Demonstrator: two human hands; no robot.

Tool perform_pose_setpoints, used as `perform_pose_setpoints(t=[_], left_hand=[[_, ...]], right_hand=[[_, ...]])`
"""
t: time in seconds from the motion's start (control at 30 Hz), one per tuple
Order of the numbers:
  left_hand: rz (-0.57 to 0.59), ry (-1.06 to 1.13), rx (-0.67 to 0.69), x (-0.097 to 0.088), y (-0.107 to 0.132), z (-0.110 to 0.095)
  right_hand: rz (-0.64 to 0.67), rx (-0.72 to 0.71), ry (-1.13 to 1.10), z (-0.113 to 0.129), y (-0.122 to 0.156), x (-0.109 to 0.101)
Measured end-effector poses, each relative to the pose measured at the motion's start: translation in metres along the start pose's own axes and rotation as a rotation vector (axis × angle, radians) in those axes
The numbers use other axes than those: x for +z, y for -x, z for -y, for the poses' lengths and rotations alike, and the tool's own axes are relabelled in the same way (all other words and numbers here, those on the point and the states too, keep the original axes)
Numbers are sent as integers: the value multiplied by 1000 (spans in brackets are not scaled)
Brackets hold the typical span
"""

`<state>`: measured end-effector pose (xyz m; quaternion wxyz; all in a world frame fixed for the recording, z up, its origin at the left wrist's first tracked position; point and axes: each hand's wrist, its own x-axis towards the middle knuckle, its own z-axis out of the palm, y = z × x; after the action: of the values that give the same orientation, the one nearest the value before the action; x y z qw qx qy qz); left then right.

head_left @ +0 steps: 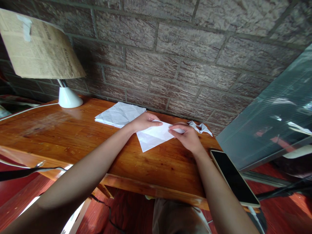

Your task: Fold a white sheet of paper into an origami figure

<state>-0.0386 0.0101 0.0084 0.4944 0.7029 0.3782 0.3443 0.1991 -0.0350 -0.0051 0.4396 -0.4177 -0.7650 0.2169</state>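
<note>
A white sheet of paper point(156, 137) with crease lines is held between my two hands above the wooden table. My left hand point(145, 122) grips its upper left edge, thumb lying on top and fingers behind. At the right end, my right hand point(184, 134) pinches the paper between thumb and fingers, where an edge looks curled or folded over. Left of my left hand lies a stack of creased white paper point(119, 113). Beyond my right hand sits a small folded paper piece point(200, 128) with pointed corners, partly hidden by that hand.
A lamp with a newsprint shade point(44, 48) and white base point(70, 98) stands at the table's left. A smartphone point(234, 177) with a cable lies along the right edge. Behind the wooden table point(73, 133) rises a brick wall point(170, 58); a glass panel point(273, 107) is at right.
</note>
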Motion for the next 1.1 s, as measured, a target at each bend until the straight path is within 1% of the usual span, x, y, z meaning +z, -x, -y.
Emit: perform_pose_setpoints(t=[0.1,0.17,0.23,0.3,0.43,0.5,0.6,0.7,1.1], left_hand=[[18,-81,56,2,1,-1],[6,-83,83,3,0,-2],[-14,-62,78,3,0,-2],[-39,-34,71,3,-1,-2],[-77,4,83,3,-1,0],[-88,7,95,4,-1,0],[-105,5,113,4,-1,0],[-110,7,118,5,-2,-1],[-79,57,95,7,0,-4]], right_hand=[[1,25,-34,3,0,2],[-51,105,-114,5,0,3],[-131,210,-217,8,-1,2],[-183,303,-292,10,-3,1],[-246,399,-429,13,-5,-1],[-254,420,-507,15,-5,0],[-205,446,-573,17,-4,1],[-172,433,-578,18,-3,2],[-159,402,-589,9,-4,2]])
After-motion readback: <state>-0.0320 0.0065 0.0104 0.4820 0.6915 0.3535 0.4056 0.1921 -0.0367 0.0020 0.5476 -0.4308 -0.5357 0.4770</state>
